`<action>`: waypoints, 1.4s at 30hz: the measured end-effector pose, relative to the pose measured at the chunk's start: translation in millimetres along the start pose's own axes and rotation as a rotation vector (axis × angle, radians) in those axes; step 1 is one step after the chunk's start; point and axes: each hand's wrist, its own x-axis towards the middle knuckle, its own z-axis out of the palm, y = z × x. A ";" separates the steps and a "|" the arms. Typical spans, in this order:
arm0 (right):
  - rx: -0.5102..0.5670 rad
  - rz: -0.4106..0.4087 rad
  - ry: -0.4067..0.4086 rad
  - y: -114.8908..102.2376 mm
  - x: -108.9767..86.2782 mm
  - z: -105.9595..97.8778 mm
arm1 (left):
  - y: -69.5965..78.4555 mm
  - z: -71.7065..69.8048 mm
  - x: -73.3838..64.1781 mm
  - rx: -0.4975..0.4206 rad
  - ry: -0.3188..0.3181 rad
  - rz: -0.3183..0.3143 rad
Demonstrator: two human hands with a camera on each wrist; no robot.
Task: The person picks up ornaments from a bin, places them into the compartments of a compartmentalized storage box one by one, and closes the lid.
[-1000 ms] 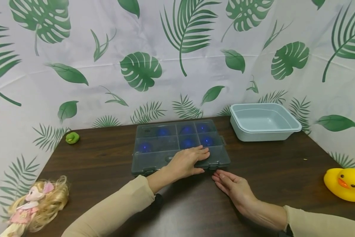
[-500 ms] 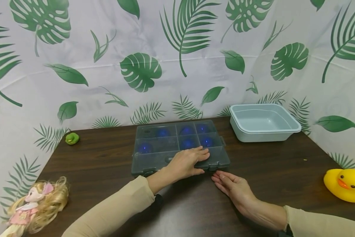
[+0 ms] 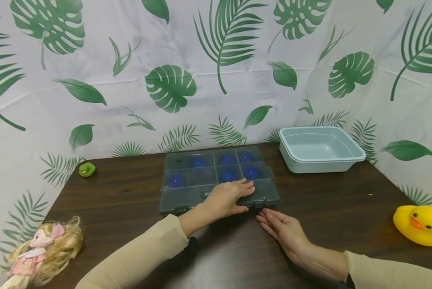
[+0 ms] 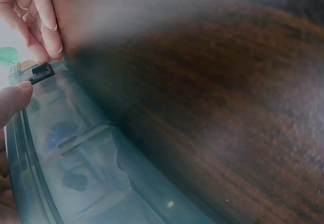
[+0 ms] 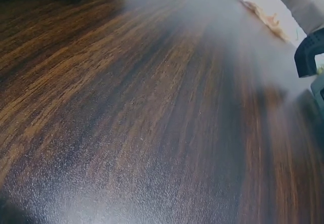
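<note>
A shallow box with a clear grey lid lies closed on the table, divided into compartments. Several blue balls show through the lid. Spread over the lid's front right part, my left hand rests on top of it with its thumb at the front edge. Its thumb is beside a dark latch in the left wrist view. My right hand is palm up in front of the box, fingers extended, their tips touching the front right latch. The right wrist view does not show my right fingers.
A pale blue basin stands at the back right of the dark wooden table. A yellow duck sits at the right edge, a small green duck at the back left. A blond doll lies front left, before a leaf-print curtain.
</note>
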 end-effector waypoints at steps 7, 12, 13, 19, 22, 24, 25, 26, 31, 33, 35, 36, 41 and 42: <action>-0.005 0.004 0.006 2.2 0.2 -0.8 | -0.2 1.1 0.1 -0.016 0.004 0.015; -0.008 -0.013 -0.017 2.9 -0.7 -0.1 | -0.9 0.6 0.2 -0.008 0.016 0.010; -0.008 -0.012 -0.020 3.2 -0.5 -0.4 | -1.0 0.8 0.0 -0.012 0.011 0.008; -0.005 0.007 -0.009 4.5 0.0 -2.4 | -0.5 1.3 -0.1 -0.018 -0.013 0.006; -0.009 0.005 -0.014 3.2 0.1 -1.9 | -0.6 0.4 0.8 -0.013 -0.007 0.009; -0.009 0.001 -0.034 1.8 0.7 -1.6 | -0.9 -0.4 1.3 -0.009 0.000 0.007; -0.006 0.000 -0.044 1.1 1.3 -1.7 | -1.2 -0.5 1.4 -0.012 0.002 0.004; -0.002 0.003 -0.046 0.4 1.9 -1.5 | -1.3 -0.8 1.3 -0.011 0.004 0.003; -0.010 0.026 -0.052 -1.0 4.4 -3.9 | -1.6 -0.5 1.1 -0.029 -0.006 0.003; -0.016 0.032 -0.066 -1.1 5.0 -5.7 | -1.7 -0.2 1.2 -0.030 -0.008 0.004; -0.013 0.034 -0.092 -1.8 5.9 -7.5 | -1.8 0.0 1.3 -0.015 -0.005 0.002; -0.010 0.032 -0.105 -2.2 6.5 -8.4 | -2.0 0.0 1.4 -0.012 -0.003 0.001; -0.015 0.020 -0.098 -7.1 12.3 -8.4 | -3.0 -1.5 1.3 -0.011 0.000 0.000; -0.022 0.019 -0.085 -8.1 13.6 -7.3 | -3.2 -1.7 1.3 -0.014 0.003 0.002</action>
